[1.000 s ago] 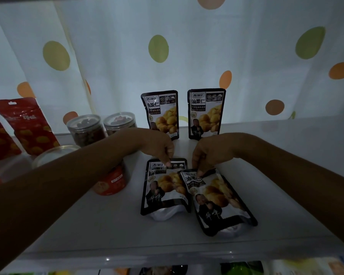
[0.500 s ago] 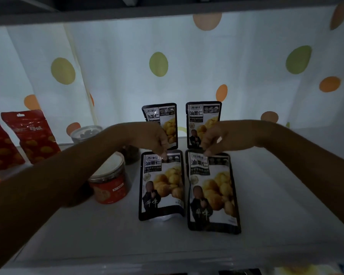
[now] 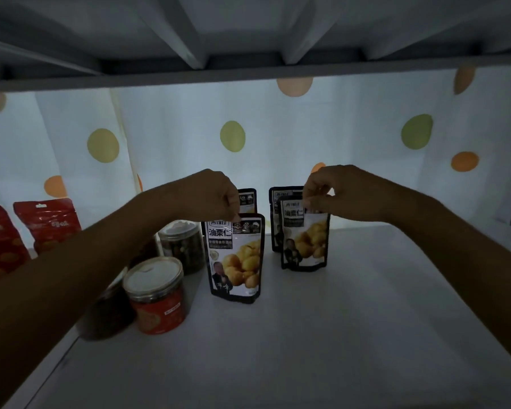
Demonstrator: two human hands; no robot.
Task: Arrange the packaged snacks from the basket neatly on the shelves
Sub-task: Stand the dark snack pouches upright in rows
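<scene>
Two black chestnut pouches stand upright on the white shelf (image 3: 351,335). My left hand (image 3: 213,196) pinches the top edge of the left pouch (image 3: 236,258). The top edge of the right pouch (image 3: 306,237) is pinched by my right hand (image 3: 334,191). Behind them stand two more of the same pouches, the back left one (image 3: 248,199) mostly hidden by my hand, the back right one (image 3: 276,219) partly covered by the pouch in front.
A red-labelled jar (image 3: 157,296) and a dark clear jar (image 3: 183,246) stand left of the pouches. Red snack bags (image 3: 46,222) lean at the far left. A dotted curtain (image 3: 233,135) backs the shelf. Another shelf's underside (image 3: 248,66) is close overhead.
Both front pouches were lying flat on the shelf; I have raised them by their top edges to stand upright in front of the back pair.
</scene>
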